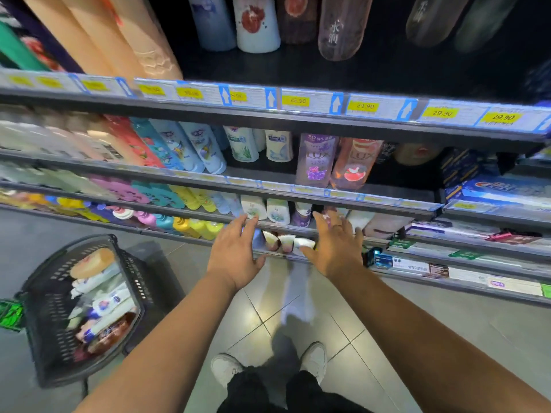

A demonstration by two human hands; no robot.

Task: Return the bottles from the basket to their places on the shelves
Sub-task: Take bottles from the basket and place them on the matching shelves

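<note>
Nearest you, your shoes (313,359) stand on the tiled floor (417,323), facing the shelving. To your left on that floor sits the dark basket (41,293). It holds a heap of bottles (110,302) lying on their sides, so the task looks well short of done.

Both arms reach forward and down. Your left hand (235,257) and your right hand (334,248) are empty — fingers straight and spread, palms down, neither gripping anything. Between them, on the low shelf (182,237), three small tapered bottles (286,242) stand in a row. Your right thumb lies just beside the rightmost one, though the blur makes it hard to say whether it touches.

My reading is that you are between bottles, with both hands free at the shelf. The next move, I judge, calls for turning left, stooping to the basket and taking one bottle. Then match its label to the rows beyond — the white and pastel bottles (277,146) on the middle shelves, or the tall bottles (256,25) on top, above the yellow price tags (365,106).
</note>
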